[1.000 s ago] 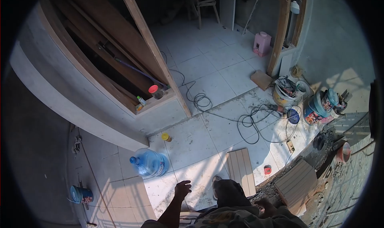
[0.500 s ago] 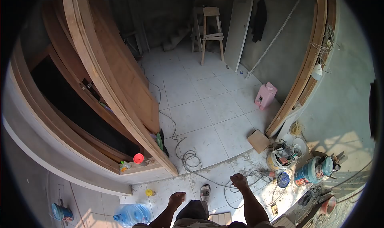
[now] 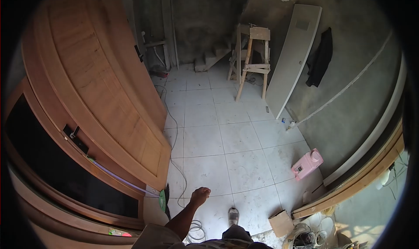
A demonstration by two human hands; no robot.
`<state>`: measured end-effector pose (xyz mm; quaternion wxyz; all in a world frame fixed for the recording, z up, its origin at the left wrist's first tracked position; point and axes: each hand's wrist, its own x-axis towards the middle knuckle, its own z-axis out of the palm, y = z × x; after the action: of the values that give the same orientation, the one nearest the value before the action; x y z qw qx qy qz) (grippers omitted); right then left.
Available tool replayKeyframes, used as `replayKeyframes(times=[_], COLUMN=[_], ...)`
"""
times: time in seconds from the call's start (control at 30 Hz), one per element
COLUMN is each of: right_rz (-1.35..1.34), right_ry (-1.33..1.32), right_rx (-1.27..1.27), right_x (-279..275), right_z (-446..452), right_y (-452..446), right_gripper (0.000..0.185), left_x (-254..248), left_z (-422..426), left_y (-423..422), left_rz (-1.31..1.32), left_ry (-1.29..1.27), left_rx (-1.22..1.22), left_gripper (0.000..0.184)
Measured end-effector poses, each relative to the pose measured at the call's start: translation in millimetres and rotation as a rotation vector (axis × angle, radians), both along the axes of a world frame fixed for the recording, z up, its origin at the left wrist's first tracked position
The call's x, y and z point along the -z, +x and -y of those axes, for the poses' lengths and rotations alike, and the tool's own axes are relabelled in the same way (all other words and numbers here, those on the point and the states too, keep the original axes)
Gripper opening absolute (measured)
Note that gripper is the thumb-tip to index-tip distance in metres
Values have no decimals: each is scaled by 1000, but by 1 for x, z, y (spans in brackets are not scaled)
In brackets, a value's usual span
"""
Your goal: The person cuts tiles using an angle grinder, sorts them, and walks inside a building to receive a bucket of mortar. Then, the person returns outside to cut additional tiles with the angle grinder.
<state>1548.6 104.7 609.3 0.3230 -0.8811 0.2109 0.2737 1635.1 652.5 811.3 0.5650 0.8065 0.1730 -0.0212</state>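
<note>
My left hand (image 3: 200, 196) hangs low in front of me over the white tiled floor (image 3: 205, 174). Its fingers are curled closed, and nothing shows sticking out of them. Nearest to it is a grey cable (image 3: 175, 137) that runs along the floor and ends in a loose coil (image 3: 195, 231) by my forearm. Out of view is my right hand. One of my feet, in a sandal (image 3: 233, 216), stands on the tiles ahead.
Wooden doors (image 3: 100, 87) lean at the left, with a green-headed broom (image 3: 162, 200) beside them. A pink jerrycan (image 3: 307, 164) and a cardboard piece (image 3: 281, 223) sit right. Farther back are a wooden stand (image 3: 257, 52), a leaning white panel (image 3: 294, 61) and a hanging dark garment (image 3: 321, 59).
I have moved forward through the doorway, so the jerrycan, stand and panel appear closer. My right hand has left the view. The blue water bottle and the buckets' lower area have dropped out below.
</note>
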Motion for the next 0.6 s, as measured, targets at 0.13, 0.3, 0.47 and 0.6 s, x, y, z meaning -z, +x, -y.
replayKeyframes(times=[0.13, 0.3, 0.47, 0.6], right_rz=[13, 139, 743, 419], right_ry=[103, 213, 141, 259], right_rx=[48, 55, -263, -266], right_x=[-24, -160, -245, -212], right_z=[-58, -165, -342, -419], right_y=[230, 513, 792, 873], right_gripper=[20, 20, 34, 26], left_x=[122, 127, 147, 176], left_z=[-71, -144, -168, -253], left_y=[27, 18, 102, 293], left_rz=[-273, -672, -1018, -945], left_ry=[316, -260, -61, -506], left_rx=[41, -733, -1173, -1002], left_gripper=[34, 30, 13, 16])
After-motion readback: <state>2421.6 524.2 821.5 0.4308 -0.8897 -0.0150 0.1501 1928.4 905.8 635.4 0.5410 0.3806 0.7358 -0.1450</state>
